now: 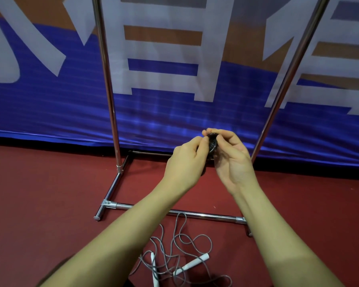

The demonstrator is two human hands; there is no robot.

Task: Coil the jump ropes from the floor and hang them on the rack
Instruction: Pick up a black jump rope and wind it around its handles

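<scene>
Together, a dark coiled rope (212, 144) is pinched by left hand (187, 160) and right hand (232, 160) (fingertips pressed closed) before the rack (108, 83).

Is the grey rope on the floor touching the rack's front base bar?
Touching, it seems. In the head view a loop of the grey rope runs up to the rack's front base bar and its top overlaps the bar with no gap visible.

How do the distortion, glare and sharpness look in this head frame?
Head view: wide-angle bowing tilts the rack's uprights outwards; bright glare streaks along the chrome; the banner is slightly smeared; both hands, left and right, hide most of the dark coil; the grey rope on the floor reads sharp.
</scene>
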